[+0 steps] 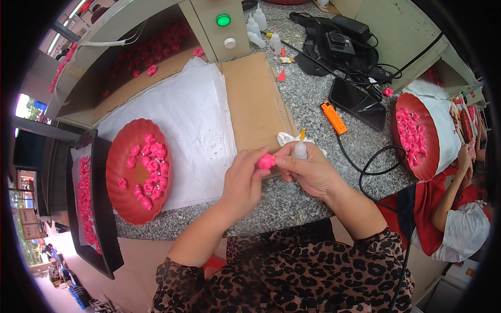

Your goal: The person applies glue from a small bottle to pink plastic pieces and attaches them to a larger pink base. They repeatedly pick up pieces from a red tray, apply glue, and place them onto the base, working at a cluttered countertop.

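Note:
A small bright pink moulded piece (265, 161) sits between the fingertips of my two hands, above the front edge of the counter. My left hand (241, 181) pinches it from the left, and my right thumb touches its right side. In my right hand (316, 173) there is also a small white dropper bottle (300, 151), its yellow nozzle pointing up; the fingers hide its lower part. A crumpled white tissue (285, 138) lies just behind that hand. To the left, a red scalloped bowl (115, 180) holds several similar pink pieces.
White paper (201, 135) and cardboard (253, 99) cover part of the granite counter. A black tray (108, 250) of pink pieces stands far left. An orange device (334, 119), phone (360, 101), cables and bottles (275, 44) lie right and behind. A co-worker (443, 219) sits right, near another red bowl (431, 141).

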`<state>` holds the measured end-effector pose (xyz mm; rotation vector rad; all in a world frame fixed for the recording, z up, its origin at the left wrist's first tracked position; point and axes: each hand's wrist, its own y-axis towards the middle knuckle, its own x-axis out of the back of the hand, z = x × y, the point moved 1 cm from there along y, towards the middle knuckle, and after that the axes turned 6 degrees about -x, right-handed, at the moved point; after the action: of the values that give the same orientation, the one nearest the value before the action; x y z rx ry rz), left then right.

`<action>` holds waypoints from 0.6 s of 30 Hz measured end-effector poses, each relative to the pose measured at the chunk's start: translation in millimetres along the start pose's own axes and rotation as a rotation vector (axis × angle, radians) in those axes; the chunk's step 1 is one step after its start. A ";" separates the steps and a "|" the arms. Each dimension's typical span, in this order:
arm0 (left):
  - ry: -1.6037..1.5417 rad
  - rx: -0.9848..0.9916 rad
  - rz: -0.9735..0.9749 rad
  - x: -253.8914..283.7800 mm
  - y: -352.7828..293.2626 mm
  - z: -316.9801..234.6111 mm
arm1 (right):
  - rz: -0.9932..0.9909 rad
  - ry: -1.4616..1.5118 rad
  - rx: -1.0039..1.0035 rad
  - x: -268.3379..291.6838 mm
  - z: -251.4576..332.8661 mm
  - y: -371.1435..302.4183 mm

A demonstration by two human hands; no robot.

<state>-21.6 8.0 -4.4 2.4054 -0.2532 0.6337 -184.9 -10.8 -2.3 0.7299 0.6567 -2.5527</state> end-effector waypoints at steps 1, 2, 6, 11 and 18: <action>0.013 -0.015 -0.009 0.4 0.9 -1.1 | 0.009 -0.008 0.001 -0.7 0.9 -0.4; 0.026 -0.031 -0.018 0.7 1.7 -2.1 | 0.017 -0.016 0.002 -1.0 1.6 -0.9; 0.089 -0.075 -0.024 2.7 3.4 -6.1 | 0.020 -0.054 0.031 -1.9 1.6 -2.0; 0.087 -0.110 -0.035 1.9 3.2 -6.0 | 0.004 -0.085 0.053 -1.7 0.3 -1.4; 0.102 -0.094 -0.044 -0.2 1.4 -5.1 | -0.005 -0.109 0.055 -0.6 -0.4 -0.1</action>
<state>-24.1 10.1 -0.3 2.2756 -0.1825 0.7060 -184.3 -10.4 -2.2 0.6019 0.5553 -2.6031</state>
